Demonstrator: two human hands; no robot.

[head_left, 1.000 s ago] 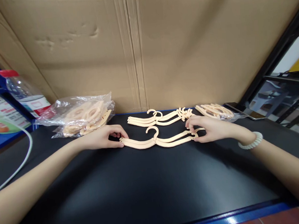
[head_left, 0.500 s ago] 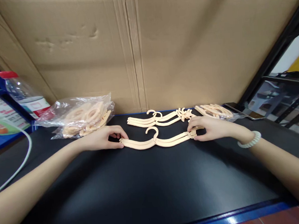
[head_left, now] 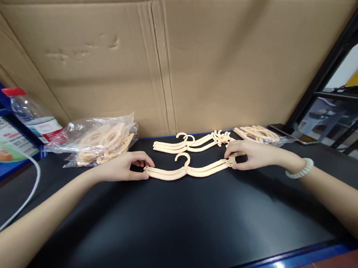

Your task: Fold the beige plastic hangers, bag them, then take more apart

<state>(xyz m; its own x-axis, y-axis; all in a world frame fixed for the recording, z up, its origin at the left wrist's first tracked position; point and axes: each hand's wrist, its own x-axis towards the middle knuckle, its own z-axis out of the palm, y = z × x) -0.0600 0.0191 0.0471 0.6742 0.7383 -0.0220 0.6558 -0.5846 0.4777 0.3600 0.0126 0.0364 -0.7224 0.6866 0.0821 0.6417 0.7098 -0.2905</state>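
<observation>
Prob. fitting small curved piece (head_left: 238, 154) to right end of near hanger (head_left: 167, 175), flat on counter (head_left: 186, 231) this side of far hangers (head_left: 169, 147), w/ R hand (head_left: 255, 154) pinched on piece, L hand (head_left: 121, 167) clamped on left end, contact part-hidden. Calls for steady L hold, fine R push. Posed low, from near left and near right, palms facing inward.

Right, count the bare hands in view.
2: the left hand at the left end of the front hanger, and the right hand at that hanger's right end. Neither is hidden, though some fingertips are.
</observation>
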